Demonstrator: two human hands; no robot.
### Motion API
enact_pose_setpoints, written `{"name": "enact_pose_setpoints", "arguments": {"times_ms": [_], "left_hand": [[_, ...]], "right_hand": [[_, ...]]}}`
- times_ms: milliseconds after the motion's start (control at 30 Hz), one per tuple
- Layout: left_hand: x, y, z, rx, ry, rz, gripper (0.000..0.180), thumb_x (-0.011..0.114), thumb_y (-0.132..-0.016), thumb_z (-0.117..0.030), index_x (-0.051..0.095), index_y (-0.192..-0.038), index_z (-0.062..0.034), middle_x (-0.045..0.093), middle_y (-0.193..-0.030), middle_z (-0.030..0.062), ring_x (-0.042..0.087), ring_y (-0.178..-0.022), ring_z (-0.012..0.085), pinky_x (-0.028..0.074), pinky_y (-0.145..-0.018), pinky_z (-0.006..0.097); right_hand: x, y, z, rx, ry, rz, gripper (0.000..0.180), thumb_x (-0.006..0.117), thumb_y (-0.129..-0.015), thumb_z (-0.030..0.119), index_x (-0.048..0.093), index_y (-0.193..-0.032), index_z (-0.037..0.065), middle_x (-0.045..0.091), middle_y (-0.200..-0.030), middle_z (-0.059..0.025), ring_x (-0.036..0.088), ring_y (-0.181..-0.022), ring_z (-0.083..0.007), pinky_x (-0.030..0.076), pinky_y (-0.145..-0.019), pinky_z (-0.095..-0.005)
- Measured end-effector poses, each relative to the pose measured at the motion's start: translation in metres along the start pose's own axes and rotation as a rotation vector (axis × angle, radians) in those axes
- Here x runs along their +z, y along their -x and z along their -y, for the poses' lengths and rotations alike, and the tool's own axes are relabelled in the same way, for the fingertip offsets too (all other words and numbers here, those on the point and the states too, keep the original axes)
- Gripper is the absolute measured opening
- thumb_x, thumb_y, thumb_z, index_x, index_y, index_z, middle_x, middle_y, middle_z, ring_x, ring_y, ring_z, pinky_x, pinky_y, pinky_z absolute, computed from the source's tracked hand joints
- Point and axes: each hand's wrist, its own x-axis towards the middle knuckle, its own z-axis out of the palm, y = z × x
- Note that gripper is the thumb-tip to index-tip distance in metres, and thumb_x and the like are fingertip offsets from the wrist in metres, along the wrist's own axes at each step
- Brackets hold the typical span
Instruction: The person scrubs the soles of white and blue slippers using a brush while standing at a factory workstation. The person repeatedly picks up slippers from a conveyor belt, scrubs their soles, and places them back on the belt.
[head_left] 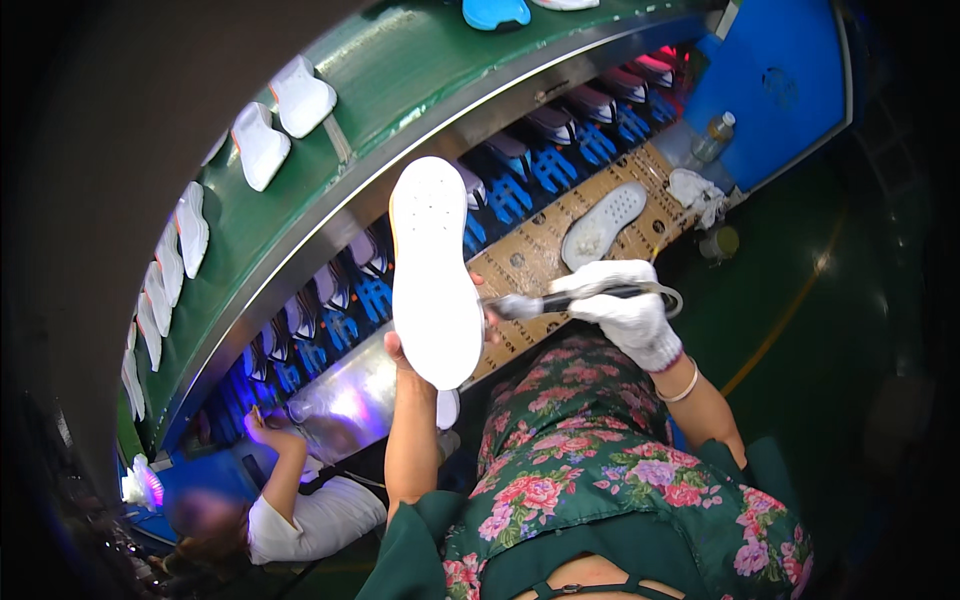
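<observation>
My left hand (400,352) holds up a white shoe sole (432,272), gripping it from behind with the fingers mostly hidden. My right hand (625,300), in a white knit glove, grips a dark-handled brush (560,300) whose bristle tip (512,306) touches the sole's right edge. Both hands are above a brown perforated work board (535,255). A second white sole (603,225) lies on that board, beyond my right hand.
A green conveyor belt (400,85) curves across the top with several white soles and a blue one (496,12). Below it runs a rack of blue shoe holders (510,190). A bottle (712,136), rag (697,190) and small jar (721,241) sit right. Another person (290,500) works lower left.
</observation>
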Motion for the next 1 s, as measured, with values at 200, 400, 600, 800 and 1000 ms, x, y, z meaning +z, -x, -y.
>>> {"name": "enact_pose_setpoints", "arguments": {"times_ms": [200, 400, 600, 800, 1000], "left_hand": [[0.016, -0.136, -0.049, 0.141, -0.044, 0.096, 0.110, 0.056, -0.082, -0.085, 0.031, -0.158, -0.0082, 0.055, -0.133, 0.0304, 0.069, -0.090, 0.0438, 0.061, -0.062, 0.046], [-0.001, -0.243, -0.080, 0.024, 0.702, -0.217, 0.080, 0.035, -0.105, -0.063, 0.026, -0.159, -0.0051, 0.024, -0.157, 0.0358, 0.035, -0.142, 0.0520, 0.050, -0.108, 0.058], [0.001, -0.282, -0.089, 0.069, 0.735, -0.272, 0.082, 0.041, -0.106, -0.056, 0.022, -0.157, 0.0050, 0.023, -0.158, 0.0353, 0.042, -0.141, 0.0459, 0.050, -0.110, 0.052], [-0.016, -0.224, -0.115, 0.064, -0.071, -0.230, 0.066, 0.063, -0.100, -0.028, 0.042, -0.143, 0.0172, 0.053, -0.140, 0.0339, 0.067, -0.110, 0.0375, 0.060, -0.094, 0.041], [-0.066, -0.185, -0.233, 0.580, -2.139, -0.778, 0.038, 0.076, -0.084, -0.014, 0.069, -0.119, -0.0021, 0.071, -0.100, 0.0132, 0.069, -0.082, 0.0202, 0.054, -0.071, 0.031]], "right_hand": [[-0.013, 0.017, -0.013, 0.272, -0.231, -0.283, 0.020, 0.071, -0.084, -0.008, 0.076, -0.103, -0.006, 0.077, -0.104, -0.0160, 0.073, -0.093, -0.0190, 0.059, -0.084, -0.0292], [0.005, 0.023, -0.049, 0.291, -0.058, -0.282, 0.017, 0.072, -0.086, -0.004, 0.077, -0.101, -0.006, 0.077, -0.099, -0.0128, 0.071, -0.085, -0.0148, 0.056, -0.078, -0.0260], [0.008, 0.032, -0.066, 0.329, -0.142, -0.332, 0.020, 0.075, -0.086, -0.002, 0.076, -0.106, -0.006, 0.077, -0.097, -0.0113, 0.072, -0.083, -0.0147, 0.058, -0.076, -0.0264], [0.004, 0.038, -0.067, 0.422, -0.089, -0.369, 0.020, 0.075, -0.087, -0.001, 0.077, -0.106, -0.004, 0.077, -0.091, -0.0088, 0.069, -0.075, -0.0124, 0.055, -0.069, -0.0241], [0.025, 0.029, -0.076, 0.465, -0.162, -0.309, 0.018, 0.075, -0.087, -0.002, 0.076, -0.105, -0.005, 0.076, -0.092, -0.0090, 0.069, -0.077, -0.0127, 0.054, -0.071, -0.0243]]}}
